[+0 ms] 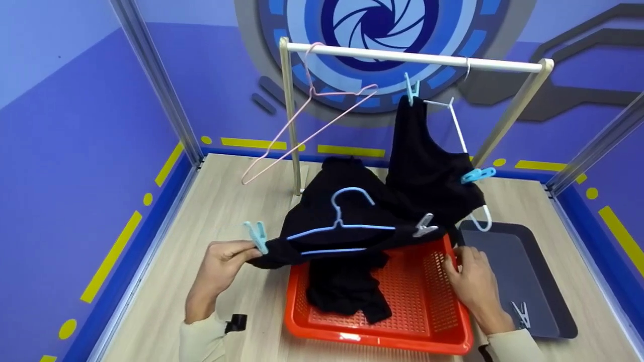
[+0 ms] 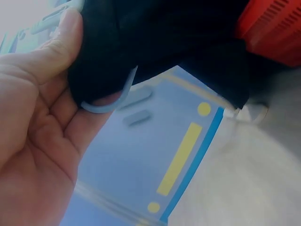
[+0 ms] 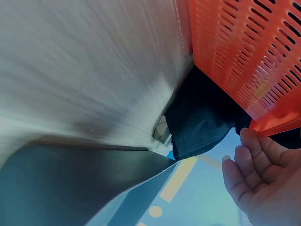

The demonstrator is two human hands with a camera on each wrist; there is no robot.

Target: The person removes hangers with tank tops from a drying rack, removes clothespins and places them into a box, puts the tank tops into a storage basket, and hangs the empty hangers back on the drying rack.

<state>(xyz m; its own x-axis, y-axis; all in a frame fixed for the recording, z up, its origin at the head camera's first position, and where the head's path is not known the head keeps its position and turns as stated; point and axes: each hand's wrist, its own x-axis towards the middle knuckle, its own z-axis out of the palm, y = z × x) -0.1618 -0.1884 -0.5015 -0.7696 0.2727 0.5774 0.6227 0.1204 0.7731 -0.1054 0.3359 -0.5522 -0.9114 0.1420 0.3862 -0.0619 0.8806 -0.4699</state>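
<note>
My left hand [image 1: 221, 264] pinches one shoulder of a black garment [image 1: 312, 201] between thumb and fingers, beside a light-blue clothespin [image 1: 257, 236]. A blue hanger [image 1: 338, 227] lies inside this garment, its hook up, and its curved end [image 2: 115, 104] shows in the left wrist view. A grey clothespin [image 1: 425, 225] clips the other shoulder. The garment spreads over the far rim of a red basket [image 1: 382, 343]. At the basket's right rim is my right hand [image 1: 474, 281], thumb on the inner side and fingers outside. More black cloth [image 1: 347, 291] lies in the basket.
Behind stands a rack [image 1: 417, 55] with an empty pink hanger [image 1: 312, 93] and a white hanger [image 1: 458, 125] carrying another black garment [image 1: 427, 166], clipped with blue clothespins [image 1: 477, 175]. A dark grey tray [image 1: 508, 266] with a clothespin [image 1: 521, 314] sits right of the basket.
</note>
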